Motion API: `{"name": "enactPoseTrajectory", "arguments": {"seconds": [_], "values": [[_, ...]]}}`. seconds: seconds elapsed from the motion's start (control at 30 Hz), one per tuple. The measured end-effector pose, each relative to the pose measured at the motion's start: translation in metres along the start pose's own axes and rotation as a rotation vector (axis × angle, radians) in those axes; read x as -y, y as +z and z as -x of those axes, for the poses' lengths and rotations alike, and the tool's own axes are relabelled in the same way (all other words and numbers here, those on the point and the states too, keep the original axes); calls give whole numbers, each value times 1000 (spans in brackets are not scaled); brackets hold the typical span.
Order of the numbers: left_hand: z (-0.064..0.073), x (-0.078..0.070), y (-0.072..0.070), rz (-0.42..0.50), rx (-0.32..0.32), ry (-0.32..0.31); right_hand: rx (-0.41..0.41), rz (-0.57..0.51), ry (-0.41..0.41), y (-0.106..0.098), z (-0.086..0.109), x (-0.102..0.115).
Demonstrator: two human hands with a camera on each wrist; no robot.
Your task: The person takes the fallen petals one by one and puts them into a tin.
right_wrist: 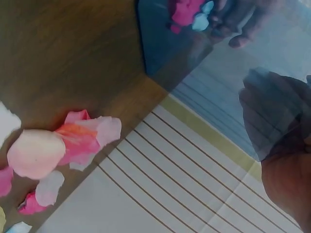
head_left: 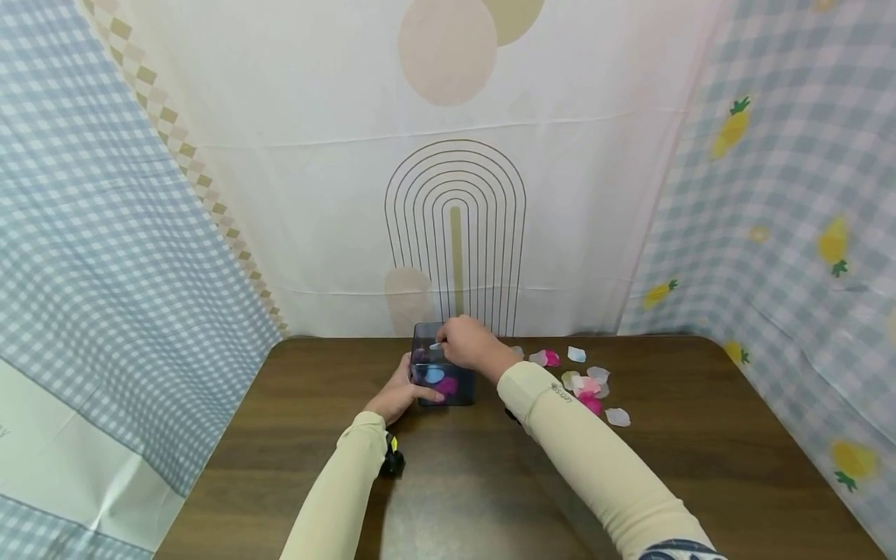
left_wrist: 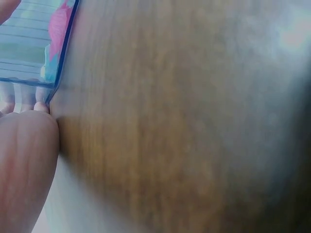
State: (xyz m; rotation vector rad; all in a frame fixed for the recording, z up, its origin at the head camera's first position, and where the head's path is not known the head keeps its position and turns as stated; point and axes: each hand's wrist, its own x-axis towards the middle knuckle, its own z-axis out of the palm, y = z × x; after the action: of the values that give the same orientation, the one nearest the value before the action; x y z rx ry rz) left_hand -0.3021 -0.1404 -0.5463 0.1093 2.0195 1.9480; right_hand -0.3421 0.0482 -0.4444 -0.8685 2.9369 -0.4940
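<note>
In the head view, we look down on a brown wood-grain table [head_left: 315, 482] before a white cloth backdrop [head_left: 336, 225] printed with arches. Near the table's far edge stands a translucent blue-grey rectangular plastic box [head_left: 462, 395], gripped by our left hand [head_left: 397, 391] at its left side, the thumb laid across the front wall. Our right hand [head_left: 470, 342] is at the box's open top, thumb and fingers pinching a small pale-blue petal [head_left: 435, 347]. Behind the front wall we see a light-blue oval petal [head_left: 435, 376] and a deep magenta petal [head_left: 446, 386]; to the right of the box, a loose scatter of pink, white and magenta petals [head_left: 586, 385] lies on the table. In the left wrist view, we find only a corner of the box at upper left, pink and pale-blue petals against its inner side; part of our left hand fills the lower left, with fingertips showing through the clear wall. In the right wrist view, our right hand's bent fingers appear dark through the bluish wall, and we cannot tell from there what their tips hold. Our left fingers show beyond the wall near the top, beside the magenta petal, while more scattered petals lie at lower left.
</note>
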Motion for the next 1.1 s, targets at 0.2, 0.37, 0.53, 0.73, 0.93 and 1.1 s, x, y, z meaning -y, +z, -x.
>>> {"name": "enactPoseTrajectory", "arguments": {"seconds": [0.2, 0.37, 0.53, 0.73, 0.93, 1.1], "values": [[-2, -4, 1, -12, -1, 6, 26, 8, -7, -4, -2, -2], [-3, -6, 2, -18, 3, -6, 45, 18, -7, -4, -3, -5], [-2, -5, 1, -21, 0, -21, 62, 7, -1, -3, -3, -5], [0, -4, -1, -9, 3, -11, 55, -60, 0, -4, 0, -3], [5, -3, -3, -9, -7, -13, -29, -216, -62, -9, 15, -10], [5, -4, -1, -54, -14, -12, -152, -239, -92, -24, 59, -30]]}}
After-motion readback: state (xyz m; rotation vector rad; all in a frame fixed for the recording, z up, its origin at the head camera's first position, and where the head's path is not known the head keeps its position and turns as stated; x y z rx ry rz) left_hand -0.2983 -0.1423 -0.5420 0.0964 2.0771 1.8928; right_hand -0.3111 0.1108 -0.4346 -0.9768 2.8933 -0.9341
